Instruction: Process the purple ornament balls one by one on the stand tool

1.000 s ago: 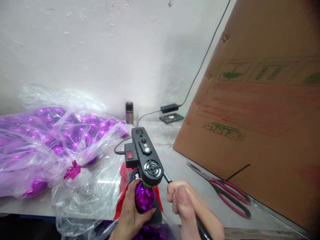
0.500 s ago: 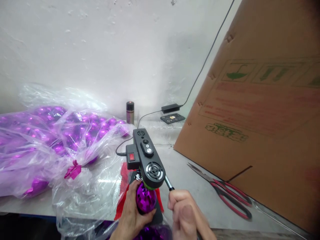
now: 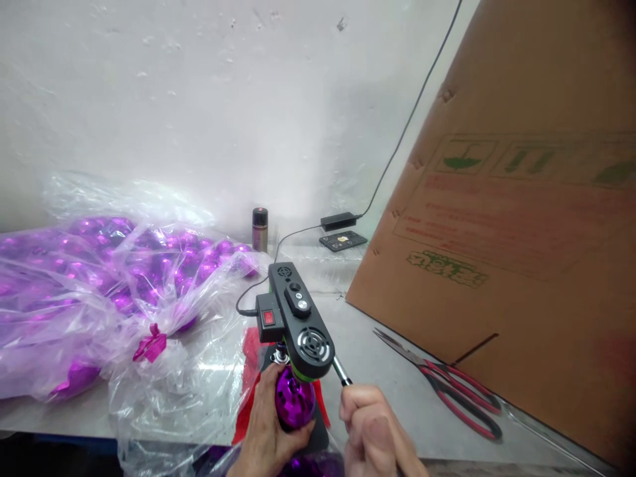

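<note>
"Under the black machine, what do we have?"

"A purple ball, pinched between the thumb and fingers of our left hand, close below its nearer end."

"And our right hand?"

"Curled in a fist around the lever on the machine's right side."

"What else do we see on our bench?"

"A clear bag of purple balls, tied with a pink strip, at left, and scissors with red and black handles at right, beside the cardboard box"

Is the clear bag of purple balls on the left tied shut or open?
Tied shut: the bag is gathered at its neck, with a pink tie cinched around it.
</note>
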The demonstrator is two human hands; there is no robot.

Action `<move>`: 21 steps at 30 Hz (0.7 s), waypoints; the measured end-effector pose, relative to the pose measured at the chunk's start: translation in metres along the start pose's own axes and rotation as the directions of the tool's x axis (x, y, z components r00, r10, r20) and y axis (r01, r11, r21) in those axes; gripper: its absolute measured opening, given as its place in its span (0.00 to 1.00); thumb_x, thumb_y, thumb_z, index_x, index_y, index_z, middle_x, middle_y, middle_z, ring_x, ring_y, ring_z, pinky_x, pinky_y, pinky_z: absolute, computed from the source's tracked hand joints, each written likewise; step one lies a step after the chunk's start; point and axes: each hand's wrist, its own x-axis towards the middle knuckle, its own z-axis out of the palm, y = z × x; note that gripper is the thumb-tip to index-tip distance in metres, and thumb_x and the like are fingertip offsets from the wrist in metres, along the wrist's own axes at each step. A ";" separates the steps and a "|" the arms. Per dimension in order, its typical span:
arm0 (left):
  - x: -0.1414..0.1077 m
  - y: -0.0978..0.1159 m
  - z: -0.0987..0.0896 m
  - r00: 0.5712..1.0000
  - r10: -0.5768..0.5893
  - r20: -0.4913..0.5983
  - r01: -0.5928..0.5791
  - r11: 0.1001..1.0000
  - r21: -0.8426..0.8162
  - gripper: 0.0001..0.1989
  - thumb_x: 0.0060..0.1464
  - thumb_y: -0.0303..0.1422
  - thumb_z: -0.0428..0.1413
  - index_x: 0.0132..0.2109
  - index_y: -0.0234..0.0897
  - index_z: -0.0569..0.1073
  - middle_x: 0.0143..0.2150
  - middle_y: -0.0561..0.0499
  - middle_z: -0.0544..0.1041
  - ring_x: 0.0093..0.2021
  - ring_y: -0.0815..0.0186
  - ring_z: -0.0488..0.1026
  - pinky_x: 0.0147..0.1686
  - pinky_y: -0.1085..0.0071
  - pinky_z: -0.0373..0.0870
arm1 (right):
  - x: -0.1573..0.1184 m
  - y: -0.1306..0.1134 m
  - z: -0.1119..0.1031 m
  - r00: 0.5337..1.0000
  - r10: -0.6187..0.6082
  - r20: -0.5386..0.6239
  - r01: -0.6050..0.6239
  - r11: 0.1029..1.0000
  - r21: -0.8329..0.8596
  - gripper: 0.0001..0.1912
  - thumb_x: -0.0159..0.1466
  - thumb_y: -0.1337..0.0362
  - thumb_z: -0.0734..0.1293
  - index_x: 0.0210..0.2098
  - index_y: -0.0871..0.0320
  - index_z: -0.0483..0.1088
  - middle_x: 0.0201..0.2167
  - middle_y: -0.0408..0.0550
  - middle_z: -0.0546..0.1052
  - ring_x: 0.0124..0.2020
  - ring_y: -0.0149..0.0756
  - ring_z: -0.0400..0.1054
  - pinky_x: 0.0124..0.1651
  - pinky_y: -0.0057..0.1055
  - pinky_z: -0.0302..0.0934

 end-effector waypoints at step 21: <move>-0.002 -0.003 0.008 0.998 0.025 -0.053 -0.021 0.998 0.064 0.46 0.46 0.34 0.76 0.73 0.36 0.76 0.68 0.32 0.86 0.68 0.31 0.85 0.71 0.32 0.83 | -0.015 0.031 0.003 0.982 -0.162 -0.097 0.160 0.987 -0.030 0.33 0.85 0.61 0.64 0.21 0.55 0.61 0.19 0.39 0.66 0.19 0.27 0.61 0.26 0.29 0.54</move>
